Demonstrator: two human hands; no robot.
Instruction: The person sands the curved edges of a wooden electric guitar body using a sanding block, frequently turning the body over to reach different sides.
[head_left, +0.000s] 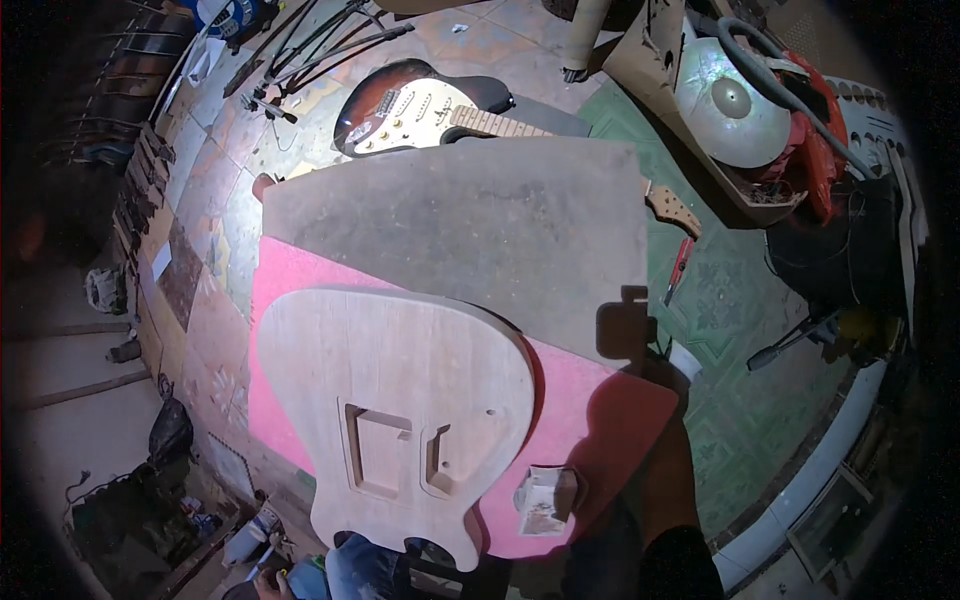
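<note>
An unfinished pale wooden guitar body (400, 400), with routed cavities, lies on a pink sheet (285, 400) over a grey board. Beside its lower right curve, a small whitish block (548, 500) rests on the pink sheet. My right forearm reaches up along the board's right edge, and my right hand (682, 385) is in deep shadow there. Next to it is a small white piece (685, 362); I cannot tell whether the hand holds it. A skin-coloured shape at the lower left edge may be my left hand (270, 584); its fingers are unclear.
Beyond the grey board (460, 220) lies a sunburst electric guitar (420, 115), its headstock (672, 208) showing past the board's right side. A red-handled tool (680, 268) lies on the green tiles. A carton (650, 90) and a red machine (815, 140) with a hose stand at far right.
</note>
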